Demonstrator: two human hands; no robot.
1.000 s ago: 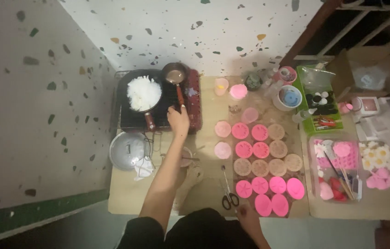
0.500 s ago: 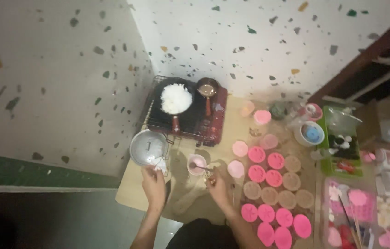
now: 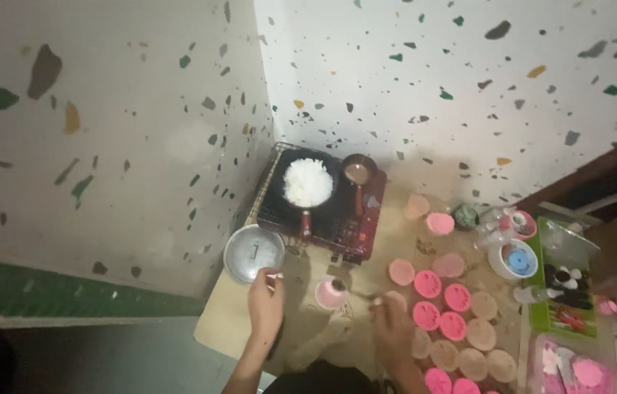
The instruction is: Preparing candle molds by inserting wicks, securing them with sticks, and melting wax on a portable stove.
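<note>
Fingers of my left hand [image 3: 265,301] curl inward near the lower rim of the round metal lid [image 3: 253,252]; whether they clamp on anything I cannot tell, since the picture is dim and blurred. Fingers of my right hand [image 3: 391,319] are pinched together on the handle of a thin stirrer [image 3: 358,293], whose far end dips into the small pink cup [image 3: 331,293] at 9 o'clock from that hand. The cup stands on the wooden table [image 3: 224,321], between my two hands, at 3 o'clock from the left one.

At 12 o'clock from the cup sits a dark portable stove [image 3: 323,211], against the speckled wall. On it rest a black pan [image 3: 307,186] heaped with white flakes and, just beside it at 3 o'clock, a small saucepan [image 3: 357,173] of brownish liquid. The metal lid lies at 7 o'clock from the stove.

At 3 to 5 o'clock from my right hand spread round moulds [image 3: 443,299], some pink, some tan, set close in rows. Farther at 2 o'clock stand a white bowl with a blue centre [image 3: 515,260] and a green tray [image 3: 565,292] of small items, too blurred to tell apart.
</note>
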